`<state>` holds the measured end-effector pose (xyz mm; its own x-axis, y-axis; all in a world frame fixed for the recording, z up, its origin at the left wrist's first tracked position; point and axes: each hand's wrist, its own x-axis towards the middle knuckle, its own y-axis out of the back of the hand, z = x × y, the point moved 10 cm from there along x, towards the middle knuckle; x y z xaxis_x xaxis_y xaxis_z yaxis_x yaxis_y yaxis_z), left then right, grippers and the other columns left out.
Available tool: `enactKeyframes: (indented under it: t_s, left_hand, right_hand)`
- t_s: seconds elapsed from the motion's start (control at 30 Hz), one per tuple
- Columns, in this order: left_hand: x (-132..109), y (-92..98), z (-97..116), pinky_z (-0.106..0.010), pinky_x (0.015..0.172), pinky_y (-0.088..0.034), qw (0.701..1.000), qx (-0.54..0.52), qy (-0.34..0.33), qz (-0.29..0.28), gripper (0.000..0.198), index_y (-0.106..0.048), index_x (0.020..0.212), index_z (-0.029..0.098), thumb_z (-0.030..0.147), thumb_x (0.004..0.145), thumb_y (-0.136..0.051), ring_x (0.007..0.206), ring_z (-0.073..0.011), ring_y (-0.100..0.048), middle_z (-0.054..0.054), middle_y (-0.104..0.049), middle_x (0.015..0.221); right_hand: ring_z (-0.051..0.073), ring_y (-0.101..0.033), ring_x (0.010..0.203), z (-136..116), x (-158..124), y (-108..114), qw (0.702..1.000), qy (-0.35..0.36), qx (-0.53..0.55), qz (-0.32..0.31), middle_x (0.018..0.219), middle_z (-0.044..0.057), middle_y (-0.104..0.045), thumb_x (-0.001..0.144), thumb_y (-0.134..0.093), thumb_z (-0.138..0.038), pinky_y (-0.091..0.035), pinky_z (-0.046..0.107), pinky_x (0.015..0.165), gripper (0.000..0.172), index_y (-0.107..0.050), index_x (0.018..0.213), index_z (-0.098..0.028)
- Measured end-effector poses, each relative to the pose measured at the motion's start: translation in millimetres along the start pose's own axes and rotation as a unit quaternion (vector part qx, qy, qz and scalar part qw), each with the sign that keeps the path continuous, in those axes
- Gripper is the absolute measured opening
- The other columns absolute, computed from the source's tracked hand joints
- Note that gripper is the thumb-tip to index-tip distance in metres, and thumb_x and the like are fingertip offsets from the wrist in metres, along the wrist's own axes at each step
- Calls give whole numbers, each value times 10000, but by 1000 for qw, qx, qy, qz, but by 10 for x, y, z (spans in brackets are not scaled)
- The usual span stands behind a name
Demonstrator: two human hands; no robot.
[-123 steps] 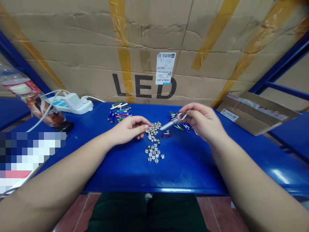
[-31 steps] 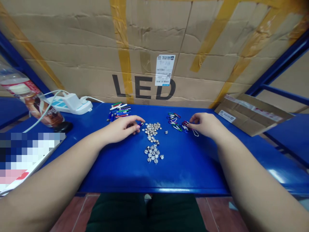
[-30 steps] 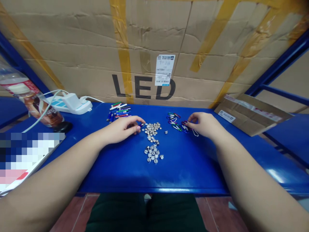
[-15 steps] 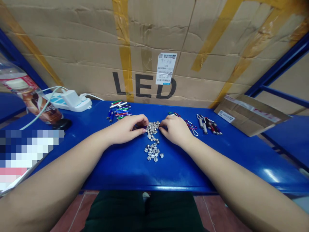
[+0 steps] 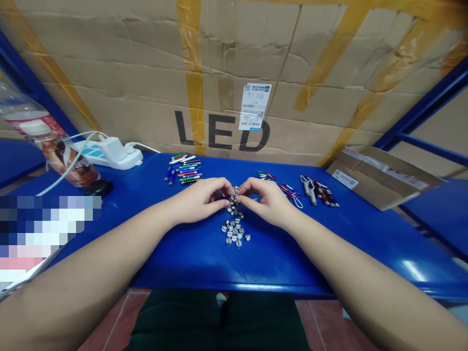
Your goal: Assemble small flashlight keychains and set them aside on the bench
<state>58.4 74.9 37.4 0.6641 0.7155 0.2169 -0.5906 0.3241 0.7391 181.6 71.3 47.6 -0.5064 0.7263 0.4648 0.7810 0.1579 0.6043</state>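
Observation:
My left hand (image 5: 204, 199) is closed around a dark purple metal tube (image 5: 221, 198), mostly hidden by the fingers. Facing it, my right hand (image 5: 268, 200) has thumb and forefinger pinched together; what lies between them is too small to make out. Between the two sets of fingertips sits a heap of small silver button cells (image 5: 234, 194), partly covered by the hands. Nearer to me lie several slotted silver caps (image 5: 234, 234), spread loosely on the blue table (image 5: 183, 263).
Coloured tubes (image 5: 188, 171) lie back left. Carabiner clips (image 5: 288, 187) and finished-looking keychain lights (image 5: 321, 192) rest to the right. A power strip (image 5: 131, 159), bottles (image 5: 69, 161) and a small carton (image 5: 383, 178) stand around. A large LED carton (image 5: 146, 73) closes off the back.
My right hand has turned, lifted its fingertips from the heap and moved left, towards my left hand. The left hand has shifted slightly right, and the whole view has moved a little.

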Motion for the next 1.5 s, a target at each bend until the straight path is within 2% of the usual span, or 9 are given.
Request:
enactKeyframes:
  t_s: [0.2,0.33,0.4,0.5,0.6,0.7,0.77,0.97,1.5]
  left_hand:
    - [-12,3,-9,-343,805,-559,1000,-9,5,3,208,-630,1111,208,338,950,-631,929,-211,-688,-59,-710,1099]
    - [-14,-20,-65,-324,736,-556,1000,-17,24,-4,324,-615,1276,229,306,962,-605,808,-185,-695,-60,-721,1078]
    - [-10,-39,-127,-314,696,-558,996,-79,53,-3,380,-587,1343,236,303,969,-588,725,-162,-686,-51,-717,1040]
    - [2,-23,-204,-320,732,-564,974,-210,85,29,306,-612,1229,197,326,952,-616,761,-161,-688,-38,-711,957]
    - [-2,77,-281,-333,830,-552,946,-292,103,98,249,-580,995,179,314,859,-740,854,-163,-695,-27,-719,912]
    - [-11,89,-325,-343,859,-551,920,-354,117,117,343,-470,811,188,221,747,-805,874,-158,-705,-35,-739,938]
    - [-9,55,-314,-335,844,-556,911,-379,121,106,374,-439,775,188,162,697,-804,840,-145,-708,-20,-733,924]
    - [-14,-30,-295,-295,811,-550,909,-380,140,92,286,-550,842,177,174,706,-802,803,-132,-707,26,-685,804]
    - [6,-34,-250,-287,796,-555,908,-389,118,102,303,-568,807,171,183,678,-842,765,-122,-692,32,-658,788]
  right_hand:
    - [188,-702,811,10,-25,-1,1000,-6,27,0,891,44,-751,918,-700,-303,-554,336,777,110,-670,871,-208]
    - [176,-686,767,40,-19,-16,998,-21,-58,-25,858,32,-750,926,-658,-262,-535,317,743,70,-664,884,-207]
    - [180,-686,788,36,-18,-40,993,-15,-107,-46,872,35,-757,925,-637,-228,-524,322,761,54,-667,887,-204]
    - [181,-684,782,26,-16,-3,993,-13,-115,-33,862,37,-755,918,-636,-219,-520,320,751,62,-659,863,-202]
    - [174,-678,742,38,-21,91,998,-23,-58,19,823,34,-740,906,-668,-253,-534,317,719,87,-652,837,-202]
    - [177,-690,752,123,-34,148,996,-48,45,59,834,37,-743,876,-731,-316,-566,327,731,139,-658,841,-202]
    - [178,-697,746,216,-42,162,987,-76,117,77,833,38,-745,838,-785,-375,-582,331,726,215,-655,832,-203]
    - [163,-721,693,295,-40,104,955,-107,265,77,793,24,-749,759,-876,-454,-626,336,711,335,-647,787,-211]
    - [175,-750,703,348,-75,85,949,-145,268,82,745,25,-759,734,-899,-437,-656,352,735,326,-687,790,-196]
